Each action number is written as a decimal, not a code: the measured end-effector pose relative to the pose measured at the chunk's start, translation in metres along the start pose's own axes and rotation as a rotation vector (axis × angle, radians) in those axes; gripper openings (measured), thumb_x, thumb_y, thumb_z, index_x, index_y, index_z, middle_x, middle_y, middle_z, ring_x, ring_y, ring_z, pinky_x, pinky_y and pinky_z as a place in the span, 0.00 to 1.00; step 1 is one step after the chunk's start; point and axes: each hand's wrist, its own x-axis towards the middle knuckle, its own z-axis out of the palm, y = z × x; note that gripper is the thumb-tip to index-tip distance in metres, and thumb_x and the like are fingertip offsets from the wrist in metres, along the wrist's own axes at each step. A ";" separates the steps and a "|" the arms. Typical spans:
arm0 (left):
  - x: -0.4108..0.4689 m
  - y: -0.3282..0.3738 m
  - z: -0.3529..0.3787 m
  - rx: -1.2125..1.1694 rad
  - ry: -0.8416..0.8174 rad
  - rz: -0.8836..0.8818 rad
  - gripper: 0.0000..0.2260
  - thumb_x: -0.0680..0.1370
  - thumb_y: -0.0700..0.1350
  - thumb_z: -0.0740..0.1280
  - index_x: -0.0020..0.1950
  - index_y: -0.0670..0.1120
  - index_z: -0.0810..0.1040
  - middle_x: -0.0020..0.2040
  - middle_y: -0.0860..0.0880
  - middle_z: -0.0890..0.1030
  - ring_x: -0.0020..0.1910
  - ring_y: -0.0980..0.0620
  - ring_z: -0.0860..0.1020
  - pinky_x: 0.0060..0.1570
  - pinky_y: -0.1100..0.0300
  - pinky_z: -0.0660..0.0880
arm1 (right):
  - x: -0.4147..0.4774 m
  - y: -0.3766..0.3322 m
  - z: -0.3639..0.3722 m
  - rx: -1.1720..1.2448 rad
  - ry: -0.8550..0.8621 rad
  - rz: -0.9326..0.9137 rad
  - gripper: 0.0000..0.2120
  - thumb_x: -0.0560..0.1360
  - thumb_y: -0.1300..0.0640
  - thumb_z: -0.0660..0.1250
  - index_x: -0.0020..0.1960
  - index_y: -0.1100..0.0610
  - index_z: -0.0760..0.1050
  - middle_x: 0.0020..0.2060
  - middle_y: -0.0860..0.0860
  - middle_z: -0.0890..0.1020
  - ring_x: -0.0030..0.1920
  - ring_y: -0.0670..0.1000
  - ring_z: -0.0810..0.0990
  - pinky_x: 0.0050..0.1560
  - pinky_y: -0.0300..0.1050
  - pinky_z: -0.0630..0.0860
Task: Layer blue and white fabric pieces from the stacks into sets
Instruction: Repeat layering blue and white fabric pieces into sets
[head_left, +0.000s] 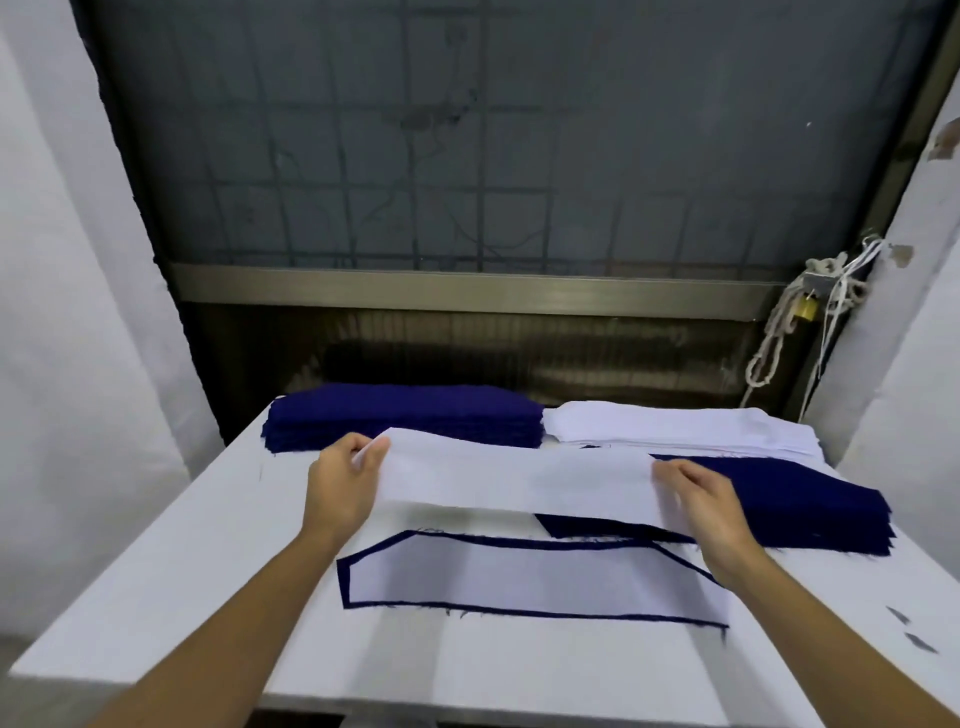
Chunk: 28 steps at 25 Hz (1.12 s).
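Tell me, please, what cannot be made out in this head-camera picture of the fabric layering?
Head view:
- Near blue stack: its left end hidden behind the held white piece and the right hand.
- Layered set on the table: layer count hidden under its top white piece.
- Dark scraps near the table's right edge: too small and blurred to identify.
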 end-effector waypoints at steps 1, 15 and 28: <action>-0.009 -0.007 -0.004 -0.009 -0.007 -0.022 0.14 0.82 0.55 0.65 0.42 0.48 0.79 0.36 0.50 0.81 0.37 0.50 0.80 0.36 0.56 0.77 | -0.009 0.006 -0.001 -0.007 0.001 0.005 0.10 0.80 0.53 0.68 0.42 0.54 0.83 0.41 0.51 0.85 0.45 0.49 0.81 0.46 0.44 0.75; -0.076 -0.067 0.005 0.126 -0.120 -0.008 0.08 0.80 0.55 0.69 0.42 0.56 0.77 0.36 0.60 0.82 0.38 0.60 0.80 0.39 0.58 0.76 | -0.060 0.066 -0.014 -0.145 0.137 -0.138 0.09 0.78 0.58 0.71 0.45 0.44 0.82 0.45 0.40 0.85 0.49 0.36 0.80 0.50 0.37 0.72; -0.076 -0.070 0.009 0.232 -0.096 0.005 0.09 0.80 0.53 0.70 0.42 0.56 0.74 0.32 0.55 0.78 0.32 0.55 0.77 0.32 0.59 0.72 | -0.053 0.075 -0.007 -0.503 0.176 -0.193 0.10 0.77 0.67 0.70 0.48 0.52 0.80 0.43 0.48 0.80 0.48 0.52 0.78 0.47 0.46 0.76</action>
